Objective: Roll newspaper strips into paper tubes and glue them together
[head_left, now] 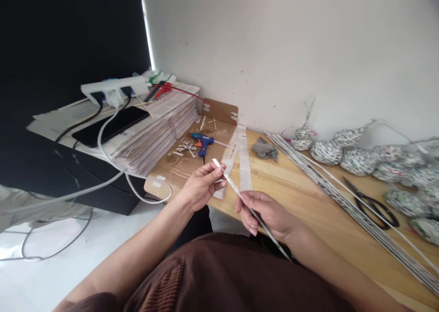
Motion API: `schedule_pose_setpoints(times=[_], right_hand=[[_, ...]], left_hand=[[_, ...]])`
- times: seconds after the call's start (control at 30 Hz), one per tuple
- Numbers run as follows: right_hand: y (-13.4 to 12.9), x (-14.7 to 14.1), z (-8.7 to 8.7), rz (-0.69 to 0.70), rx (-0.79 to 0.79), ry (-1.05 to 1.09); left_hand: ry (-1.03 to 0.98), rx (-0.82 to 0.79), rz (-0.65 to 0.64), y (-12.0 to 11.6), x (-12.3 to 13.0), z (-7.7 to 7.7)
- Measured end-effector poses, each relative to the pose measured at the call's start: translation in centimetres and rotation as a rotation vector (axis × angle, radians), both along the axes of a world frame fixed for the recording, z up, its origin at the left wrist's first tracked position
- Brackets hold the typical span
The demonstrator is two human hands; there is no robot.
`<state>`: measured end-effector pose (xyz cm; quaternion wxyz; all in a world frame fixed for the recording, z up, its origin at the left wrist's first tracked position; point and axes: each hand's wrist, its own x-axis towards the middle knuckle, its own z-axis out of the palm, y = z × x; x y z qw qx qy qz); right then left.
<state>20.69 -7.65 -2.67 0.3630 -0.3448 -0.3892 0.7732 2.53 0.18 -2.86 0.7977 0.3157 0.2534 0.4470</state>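
Observation:
Between my hands runs a thin rolled paper tube (234, 185), slanting from upper left to lower right above the table's front edge. My left hand (205, 184) pinches it near its flat upper end. Lower down, my right hand (264, 213) closes its fingers round the same tube, whose far end passes down in front of my brown clothing. Just beyond my hands lie two printed paper strips (244, 158) on the table. A blue glue gun (205, 143) rests on a cardboard sheet (171, 174), beside small paper scraps (187, 148).
On the left, a tall stack of paper (161, 140) carries a black phone (111, 125) and a white power strip (116, 88) with cables. A grey cloth (265, 149), long paper tubes (318, 181), black scissors (372, 207) and several woven paper shapes (358, 161) lie rightward.

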Motion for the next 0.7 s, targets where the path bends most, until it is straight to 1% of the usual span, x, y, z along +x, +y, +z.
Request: schedule_pose_setpoints(times=[0.13,0.23,0.37,0.53,0.7], right_hand=[[-0.13,-0.03,-0.07,0.031,-0.013,0.053],[-0.17,-0.09,0.02,0.024,-0.02,0.075],[-0.19,-0.12,0.16,0.0,-0.014,0.059],[-0.15,-0.12,0.34,-0.046,0.031,-0.078],[-0.18,-0.33,0.58,-0.129,0.151,-0.327]], left_hand=[[-0.037,0.02,-0.02,-0.05,0.02,0.03],[-0.06,0.024,-0.025,-0.09,0.06,0.05],[-0.03,0.02,-0.031,-0.08,-0.01,-0.05],[0.014,0.013,-0.014,0.13,-0.07,-0.31],[0.046,0.049,0.007,0.02,-0.02,-0.04]])
